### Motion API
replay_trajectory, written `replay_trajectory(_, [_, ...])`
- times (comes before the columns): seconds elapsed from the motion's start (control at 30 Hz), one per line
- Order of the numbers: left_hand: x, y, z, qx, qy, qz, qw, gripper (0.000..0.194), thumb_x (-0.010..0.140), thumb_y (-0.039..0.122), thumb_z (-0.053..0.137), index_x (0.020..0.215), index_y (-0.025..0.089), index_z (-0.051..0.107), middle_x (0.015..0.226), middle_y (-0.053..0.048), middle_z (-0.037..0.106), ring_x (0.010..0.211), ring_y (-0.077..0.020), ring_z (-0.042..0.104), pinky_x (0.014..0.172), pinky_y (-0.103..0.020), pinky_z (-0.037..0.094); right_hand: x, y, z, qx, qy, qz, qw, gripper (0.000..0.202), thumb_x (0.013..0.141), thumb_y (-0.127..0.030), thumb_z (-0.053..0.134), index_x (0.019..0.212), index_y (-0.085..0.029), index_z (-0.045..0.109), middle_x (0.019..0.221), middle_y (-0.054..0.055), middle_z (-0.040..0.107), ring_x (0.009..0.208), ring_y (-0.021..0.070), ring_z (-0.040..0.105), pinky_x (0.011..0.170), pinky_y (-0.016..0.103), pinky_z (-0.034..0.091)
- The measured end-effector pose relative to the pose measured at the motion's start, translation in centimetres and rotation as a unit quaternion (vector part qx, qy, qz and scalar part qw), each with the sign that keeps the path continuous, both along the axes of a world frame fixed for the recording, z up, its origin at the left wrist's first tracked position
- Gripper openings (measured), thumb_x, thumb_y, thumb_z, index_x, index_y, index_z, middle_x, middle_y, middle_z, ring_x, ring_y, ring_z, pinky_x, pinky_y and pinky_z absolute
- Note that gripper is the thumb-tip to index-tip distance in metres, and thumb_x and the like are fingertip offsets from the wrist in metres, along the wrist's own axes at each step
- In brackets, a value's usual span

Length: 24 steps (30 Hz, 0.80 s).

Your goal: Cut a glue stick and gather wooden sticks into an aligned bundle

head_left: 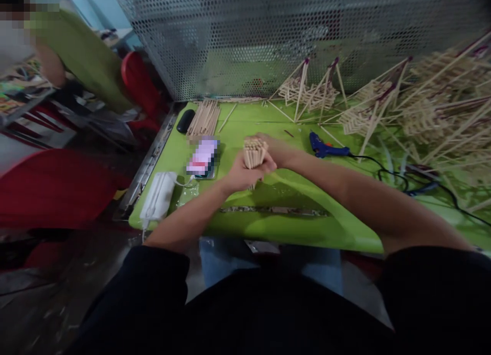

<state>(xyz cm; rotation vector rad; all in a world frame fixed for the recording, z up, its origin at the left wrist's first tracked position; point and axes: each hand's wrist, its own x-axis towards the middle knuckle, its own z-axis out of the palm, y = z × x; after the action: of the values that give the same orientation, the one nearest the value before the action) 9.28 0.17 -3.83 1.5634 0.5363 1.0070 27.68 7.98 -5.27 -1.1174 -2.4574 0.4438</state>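
Observation:
My left hand [243,177] is wrapped round an upright bundle of thin wooden sticks [254,151], with the thumb across its near side. The stick ends show at the top, and a few tips stick out below the hand. Against the right and far side of the bundle lies my right hand [276,151], curled round it; most of its fingers are hidden behind the sticks. Both hands are above the green tabletop [284,191]. More loose sticks [204,117] lie in a pile at the back left of the table.
A blue glue gun [326,147] with a black cable lies to the right. Stick frames [368,109] with purple tips crowd the back right. At left are a phone [203,156], a white power strip [158,195] and a black case [185,121]. A metal mesh [238,38] stands behind.

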Motion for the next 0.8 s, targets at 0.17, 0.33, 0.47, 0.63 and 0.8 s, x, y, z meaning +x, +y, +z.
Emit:
replay_trajectory(0.17, [-1.2,-1.1,2.7,-0.026,0.077,-0.242,0.967,0.050,0.097,0.061,0.099,0.092,0.016,0.079,0.081,-0.005,0.075,0.071,-0.0134,0.067,0.065,-0.024,0.057,-8.1,4.7,0.0,0.014,-0.057,0.035,0.998,0.072,0.115,-0.059,0.080,0.172,-0.019,0.064,0.170,0.016,0.073,0.144,0.0282,0.073,0.121,0.040,0.059])
replay_trajectory(0.33, [-1.5,-0.6,3.2,-0.025,0.057,-0.255,0.965,0.043,0.100,0.053,0.098,0.092,0.015,0.080,0.083,-0.005,0.076,0.077,-0.0146,0.067,0.073,-0.026,0.058,-10.9,4.5,-0.4,0.032,-0.075,0.047,0.996,0.073,0.111,-0.066,0.084,0.164,-0.018,0.071,0.164,0.018,0.076,0.149,0.0312,0.072,0.123,0.042,0.059])
replay_trajectory(0.47, [-1.8,-0.5,3.2,-0.031,0.064,-0.269,0.960,0.040,0.101,0.052,0.097,0.095,0.016,0.081,0.086,-0.007,0.078,0.079,-0.0159,0.069,0.074,-0.028,0.058,-9.3,2.7,0.3,0.039,-0.063,0.132,0.988,0.063,0.115,-0.061,0.081,0.164,-0.022,0.074,0.186,0.016,0.058,0.166,0.0332,0.059,0.141,0.055,0.045])
replay_trajectory(0.63, [-1.5,-0.2,2.7,-0.010,0.051,-0.257,0.965,0.038,0.104,0.051,0.095,0.098,0.016,0.083,0.090,-0.008,0.079,0.083,-0.0166,0.071,0.079,-0.029,0.058,-4.7,2.0,-0.2,0.037,-0.063,0.132,0.989,0.058,0.116,-0.041,0.079,0.169,-0.021,0.068,0.185,0.021,0.056,0.167,0.0410,0.054,0.139,0.068,0.044])
replay_trajectory(0.8, [-0.8,0.0,2.3,-0.037,0.079,-0.270,0.959,0.044,0.101,0.057,0.096,0.094,0.015,0.083,0.087,-0.007,0.078,0.081,-0.0170,0.069,0.079,-0.030,0.057,-2.7,2.1,-1.3,0.015,-0.126,0.112,0.986,0.075,0.115,-0.048,0.079,0.181,-0.020,0.057,0.182,0.022,0.060,0.160,0.0407,0.064,0.133,0.060,0.054])
